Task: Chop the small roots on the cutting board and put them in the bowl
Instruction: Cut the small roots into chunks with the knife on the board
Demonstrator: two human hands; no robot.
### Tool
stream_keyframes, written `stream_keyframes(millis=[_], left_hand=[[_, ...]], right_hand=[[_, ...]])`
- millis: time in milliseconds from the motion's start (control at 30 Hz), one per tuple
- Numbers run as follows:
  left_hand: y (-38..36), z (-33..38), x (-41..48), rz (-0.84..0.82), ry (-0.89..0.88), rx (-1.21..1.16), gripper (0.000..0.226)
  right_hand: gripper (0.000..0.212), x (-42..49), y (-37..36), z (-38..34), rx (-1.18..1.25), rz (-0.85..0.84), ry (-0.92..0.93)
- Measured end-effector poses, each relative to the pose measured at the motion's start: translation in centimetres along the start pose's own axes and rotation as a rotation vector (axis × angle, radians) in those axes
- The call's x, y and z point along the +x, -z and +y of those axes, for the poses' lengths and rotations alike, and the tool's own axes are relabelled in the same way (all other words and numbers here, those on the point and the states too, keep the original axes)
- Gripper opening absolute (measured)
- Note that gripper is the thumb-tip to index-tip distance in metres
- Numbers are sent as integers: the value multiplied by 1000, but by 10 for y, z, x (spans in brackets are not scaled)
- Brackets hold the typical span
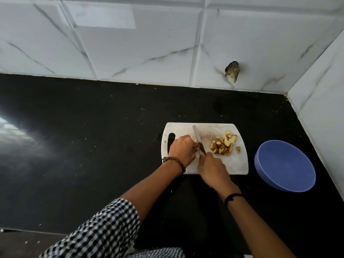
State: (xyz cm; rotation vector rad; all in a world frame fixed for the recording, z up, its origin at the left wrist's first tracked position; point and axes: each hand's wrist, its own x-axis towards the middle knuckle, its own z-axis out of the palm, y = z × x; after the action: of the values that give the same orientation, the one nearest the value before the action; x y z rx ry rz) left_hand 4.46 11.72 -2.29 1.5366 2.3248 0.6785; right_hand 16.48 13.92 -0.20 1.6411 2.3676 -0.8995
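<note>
A head-worn camera looked down on a black countertop point(93, 146) that met a white marble-veined tiled wall point(130, 43) across the upper half of the frame. A white plastic cutting board point(236, 164), with a slot handle at its left end, lay right of centre.

The person's left hand point(183, 149) reached in from the lower left and rested on the left part of the board. Its fingers were curled, pinching a small brown root piece point(199, 145) against the board. A beaded bracelet point(175, 162) circled that wrist, and a black-and-white checked sleeve point(104, 229) covered the arm at the lower left of the frame.

The right hand point(212, 168) came in from the lower right and sat over the board's near edge. Its fingers were wrapped round the handle of a knife point(197, 135), which the hand hid. The pale blade pointed toward the top of the frame and lay just right of the left fingertips, at the root piece. A black band point(233, 197) sat on the right wrist.

A heap of chopped root pieces point(223, 145), yellowish inside with brown skin, lay on the right part of the board, apart from both hands. One stray piece point(238, 148) lay just right of the heap.

A blue bowl point(284, 165) stood on the countertop just right of the board, not touching it.

A dark, ragged hole point(232, 71) broke a tile in the upper right of the frame.
</note>
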Motion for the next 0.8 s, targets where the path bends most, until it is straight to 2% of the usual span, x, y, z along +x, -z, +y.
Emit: stream_keyframes(millis=[300,533,800], left_hand=[[-3,1,1,33,78,-48,17],[-7,-2,1,18,126,-48,16],[-7,2,-2,48,92,-84,15]], right_hand=[[49,-3,9,1,-29,-75,-13],[38,-26,7,17,-40,-84,-13],[41,-44,9,26,-113,-102,-55]])
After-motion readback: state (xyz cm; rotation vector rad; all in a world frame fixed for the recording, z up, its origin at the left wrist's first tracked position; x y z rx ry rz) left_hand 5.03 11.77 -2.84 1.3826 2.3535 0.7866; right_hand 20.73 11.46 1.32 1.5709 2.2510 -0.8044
